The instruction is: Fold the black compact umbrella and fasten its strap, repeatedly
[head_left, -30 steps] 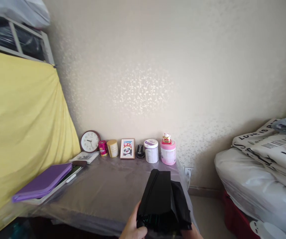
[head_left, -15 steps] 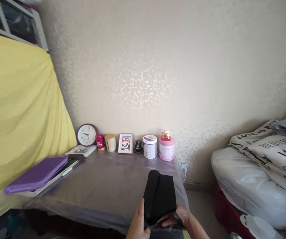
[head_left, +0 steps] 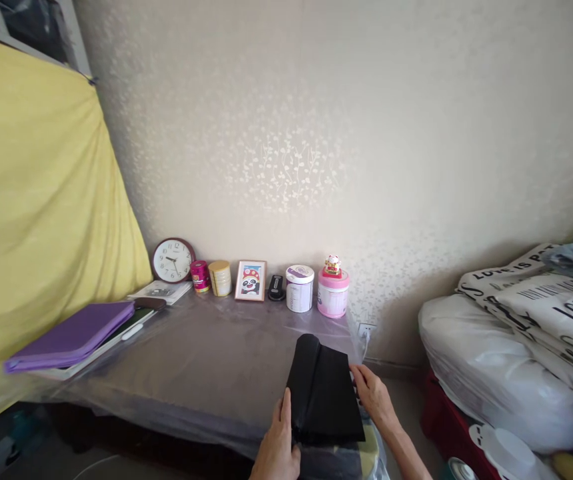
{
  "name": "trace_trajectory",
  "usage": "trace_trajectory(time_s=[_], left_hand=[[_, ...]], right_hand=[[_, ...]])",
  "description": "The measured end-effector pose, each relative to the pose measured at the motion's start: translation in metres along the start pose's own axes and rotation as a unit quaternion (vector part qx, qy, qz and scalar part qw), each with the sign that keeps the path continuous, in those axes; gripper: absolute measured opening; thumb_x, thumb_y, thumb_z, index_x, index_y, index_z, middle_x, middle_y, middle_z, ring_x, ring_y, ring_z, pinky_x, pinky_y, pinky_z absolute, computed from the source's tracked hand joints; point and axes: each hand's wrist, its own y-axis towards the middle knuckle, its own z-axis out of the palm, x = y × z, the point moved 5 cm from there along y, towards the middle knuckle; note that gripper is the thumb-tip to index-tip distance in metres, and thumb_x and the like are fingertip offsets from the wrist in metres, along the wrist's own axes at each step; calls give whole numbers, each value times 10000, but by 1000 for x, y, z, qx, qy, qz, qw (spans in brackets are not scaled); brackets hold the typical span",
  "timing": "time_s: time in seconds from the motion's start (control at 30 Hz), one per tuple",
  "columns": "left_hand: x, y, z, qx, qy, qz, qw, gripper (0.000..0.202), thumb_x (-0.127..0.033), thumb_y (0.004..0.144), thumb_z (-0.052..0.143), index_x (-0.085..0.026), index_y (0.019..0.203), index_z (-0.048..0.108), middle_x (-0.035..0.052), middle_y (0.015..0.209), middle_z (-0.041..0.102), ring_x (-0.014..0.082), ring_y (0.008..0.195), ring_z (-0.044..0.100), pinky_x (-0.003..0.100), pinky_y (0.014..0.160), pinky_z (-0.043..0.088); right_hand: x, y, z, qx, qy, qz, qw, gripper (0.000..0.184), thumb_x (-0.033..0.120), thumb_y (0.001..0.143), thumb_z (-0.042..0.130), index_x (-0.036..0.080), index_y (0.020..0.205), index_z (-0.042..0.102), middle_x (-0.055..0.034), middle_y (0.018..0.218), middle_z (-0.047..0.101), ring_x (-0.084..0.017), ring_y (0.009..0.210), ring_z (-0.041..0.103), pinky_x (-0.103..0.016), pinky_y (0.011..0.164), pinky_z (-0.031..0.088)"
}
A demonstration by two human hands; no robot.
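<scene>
Right fingers [head_left: 361, 375] half-hidden behind black object [head_left: 327, 393]

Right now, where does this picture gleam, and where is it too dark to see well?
Head view: the leaf pattern catches the light on the wall; head view: a shadow falls on that wall beside the white bag; head view: below the table it is murky, and the black thing shows little surface detail.

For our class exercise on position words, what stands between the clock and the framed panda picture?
In the head view, a magenta can and a yellow-topped canister stand between them.
</scene>
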Motion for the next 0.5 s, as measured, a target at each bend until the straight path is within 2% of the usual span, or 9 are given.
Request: trace_trajectory(time_s=[0.07,0.13,0.2,0.3,0.4,0.5], left_hand=[[-3,-2,-2,-2,8,-4,1000,901,26,657,409,-141,1390,-88,127,1471,101,157,1202,420,168,912,338],[-7,-5,-5,-4,16,-11,1000,896,31,659,407,-146,1392,-77,131,1467,117,160,1191,433,174,918,333],[-9,-6,-6,-1,21,-17,1000,893,31,663,406,-151,1393,-75,134,1464,124,163,1174,450,180,912,340],[-11,-7,-7,4,20,-22,1000,889,22,674,407,-161,1392,-84,135,1463,124,164,1136,485,186,885,364],[-10,-6,-6,3,25,-24,999,882,10,685,411,-170,1391,-86,140,1464,113,165,1085,523,196,861,384],[-8,-4,-4,8,36,-33,999,889,-3,688,428,-172,1390,-92,156,1460,115,182,1060,540,218,840,405]], right_hand=[[8,0,1,-8,-37,-18,999,357,481,779,370,227,791,621,-57,774,684,-212,730,638,-266,636,451],[9,0,6,4,-70,-8,997,372,500,780,364,227,780,617,-63,767,681,-233,773,638,-288,673,438],[6,3,11,9,-93,9,996,358,504,761,400,216,784,612,-67,731,669,-241,764,635,-299,667,434],[4,8,13,-7,-96,-7,995,249,427,714,480,206,685,591,-42,640,631,-214,670,611,-289,621,424],[12,13,16,12,-22,-31,999,252,412,706,497,202,580,556,10,520,555,-166,547,544,-263,531,395],[30,17,23,48,90,-30,994,308,472,718,492,190,634,581,31,507,536,-141,517,511,-238,477,368]])
